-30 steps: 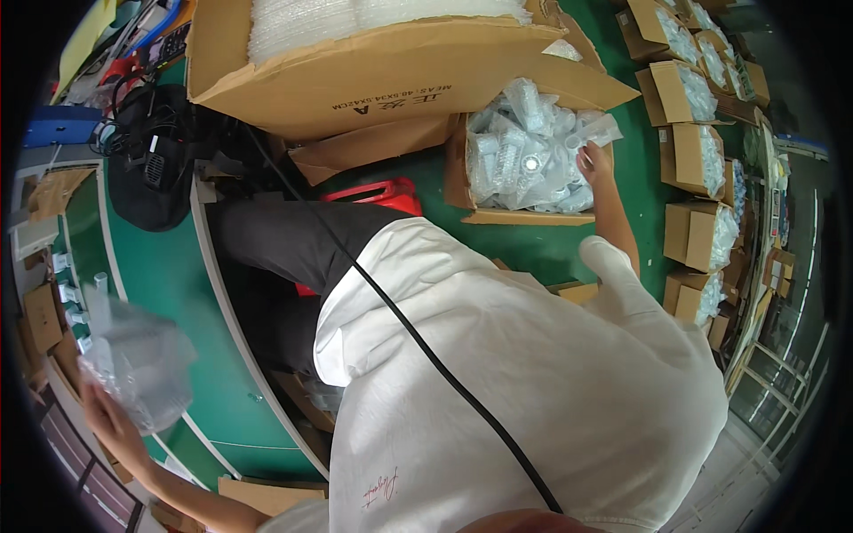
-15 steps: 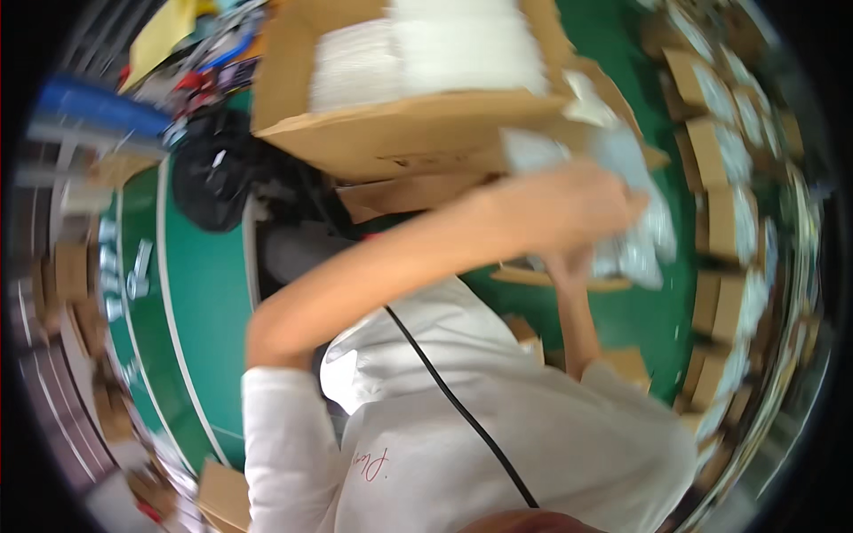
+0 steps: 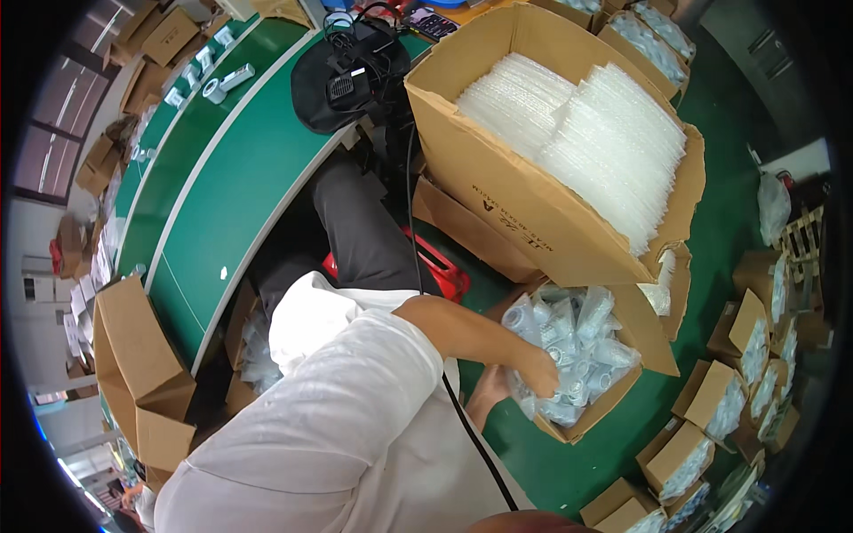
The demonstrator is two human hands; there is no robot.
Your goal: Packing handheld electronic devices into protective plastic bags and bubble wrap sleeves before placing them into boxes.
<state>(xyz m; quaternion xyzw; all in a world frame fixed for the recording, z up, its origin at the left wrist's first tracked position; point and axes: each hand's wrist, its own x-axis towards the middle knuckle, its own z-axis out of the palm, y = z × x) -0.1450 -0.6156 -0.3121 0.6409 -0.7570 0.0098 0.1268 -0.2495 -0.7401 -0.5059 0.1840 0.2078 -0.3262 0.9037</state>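
A small open carton (image 3: 577, 433) on the floor is filled with clear plastic bags (image 3: 582, 355) holding pale rounded parts. Across my body, my left arm reaches to its near left side. My left hand (image 3: 538, 371) is down among the bags with its fingers curled against one of them; the fingertips are hidden. Partly covered by the left forearm, my right hand (image 3: 490, 387) shows as a patch of skin beside the carton's left edge, its fingers out of sight. Just beyond stands a large carton (image 3: 533, 209) with stacked bubble-wrap sheets (image 3: 613, 147).
A green-topped table (image 3: 222, 204) runs along the left, with grey-white cylindrical fittings (image 3: 233, 80) and a black bag with cables (image 3: 351, 80) on it. Open cartons of bagged parts (image 3: 693, 453) line the right. A red plastic object (image 3: 449, 275) lies under the large carton.
The view has turned. My hands, earlier raised with clear bags beside the large carton, are now lower, at the small carton of bagged parts.
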